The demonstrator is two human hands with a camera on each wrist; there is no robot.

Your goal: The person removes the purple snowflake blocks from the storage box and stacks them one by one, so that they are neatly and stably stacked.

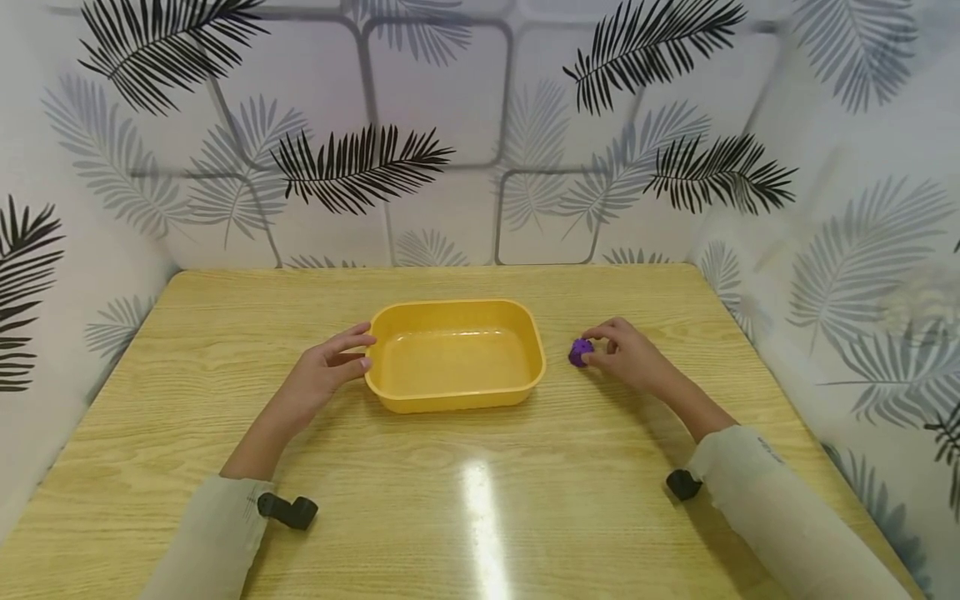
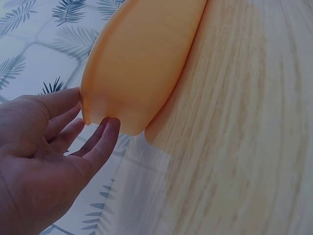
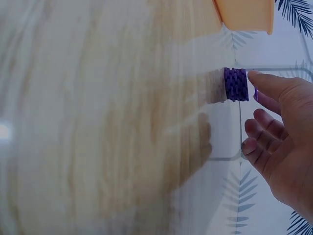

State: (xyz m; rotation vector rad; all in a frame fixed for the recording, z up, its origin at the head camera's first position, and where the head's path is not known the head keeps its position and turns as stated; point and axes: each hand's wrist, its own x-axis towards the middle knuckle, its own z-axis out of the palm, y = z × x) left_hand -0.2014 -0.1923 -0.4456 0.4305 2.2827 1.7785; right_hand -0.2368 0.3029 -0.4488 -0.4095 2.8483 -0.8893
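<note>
A yellow plastic basin [image 1: 456, 403], rectangular with rounded corners, stands on the wooden table with nothing inside it. At its left end my left hand [image 1: 318, 379] touches the rim and outer wall with fairly straight fingers; the left wrist view shows these fingertips [image 2: 113, 125] against the wall. To the basin's right sits a small purple woven basket [image 3: 236, 84] with a thin handle [image 3: 256, 94], its base on the tabletop. My right hand [image 1: 626, 354] pinches at this handle between thumb and index finger, while the other fingers stay loosely bent in the right wrist view.
The light wood table [image 1: 420, 508] reaches back to a wall covering [image 1: 465, 217] with a leaf pattern, which also lines the sides. Wrist cameras [image 1: 288, 510] are strapped at both sleeves. A bright reflection lies on the near tabletop.
</note>
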